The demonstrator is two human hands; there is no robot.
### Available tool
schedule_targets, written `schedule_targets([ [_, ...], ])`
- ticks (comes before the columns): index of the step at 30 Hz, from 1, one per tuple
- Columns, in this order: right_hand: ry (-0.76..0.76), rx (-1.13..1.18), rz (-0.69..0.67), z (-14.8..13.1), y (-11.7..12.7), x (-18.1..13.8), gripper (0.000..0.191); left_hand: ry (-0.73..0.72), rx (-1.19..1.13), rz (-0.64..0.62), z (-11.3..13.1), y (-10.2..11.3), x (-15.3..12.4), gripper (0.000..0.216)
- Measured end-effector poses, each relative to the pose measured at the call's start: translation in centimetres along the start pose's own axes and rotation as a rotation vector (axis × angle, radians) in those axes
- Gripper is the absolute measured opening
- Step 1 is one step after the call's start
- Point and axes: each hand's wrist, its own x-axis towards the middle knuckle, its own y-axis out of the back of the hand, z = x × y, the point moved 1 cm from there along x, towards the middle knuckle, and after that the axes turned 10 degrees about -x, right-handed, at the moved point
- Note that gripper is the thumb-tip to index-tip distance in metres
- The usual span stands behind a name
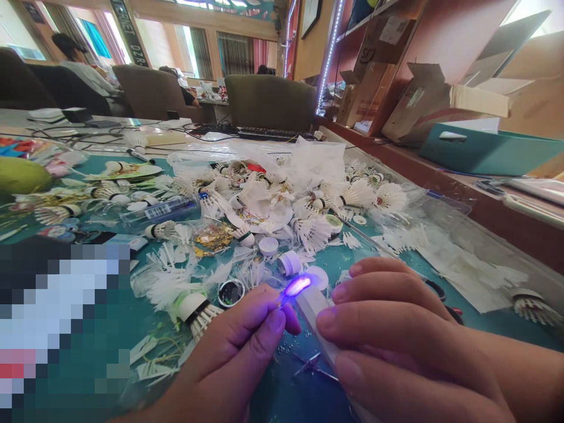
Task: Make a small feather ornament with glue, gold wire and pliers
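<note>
Two hands meet low over the teal tabletop (273, 405), close together. The right hand (396, 335) is closed around a white light stick (314, 310), fingers wrapped along its length, and the tip of the stick glows purple just past the fingertips. The left hand (238, 352) pinches a small thin piece (282, 299) between thumb and forefinger, held right against that glow; it is too small to tell what it is. Just beyond the left hand lie a shuttlecock (196, 308) on its side and a little dark ring (230, 292). Ahead of both hands stand two white caps (289, 262), one a bit farther off than the other. Farther out, a big heap of shuttlecocks and loose feathers (273, 200) covers the middle of the tabletop, with a clear tube (161, 211) lying to the left of it. Well off to the right of the right hand, a teal box (489, 150) and cardboard boxes (423, 100) sit on a wooden shelf. Far beyond the heap are a keyboard (268, 134) and a chair (268, 100), and a seated person (81, 64) is at the far left.
</note>
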Motion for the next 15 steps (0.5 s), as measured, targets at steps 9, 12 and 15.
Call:
schedule_targets([
  [9,0.04,-0.006,0.039,0.31,-0.17,0.67,0.024,-0.018,-0.005,-0.017,-0.27,0.15,0.1,0.043],
  [12,0.091,-0.001,0.033,0.23,-0.2,0.61,0.024,-0.043,0.005,-0.02,-0.1,0.05,0.15,0.041],
  [15,0.07,-0.05,-0.01,0.59,0.1,0.44,0.031,-0.057,0.006,-0.016,0.12,-0.11,0.19,0.04],
])
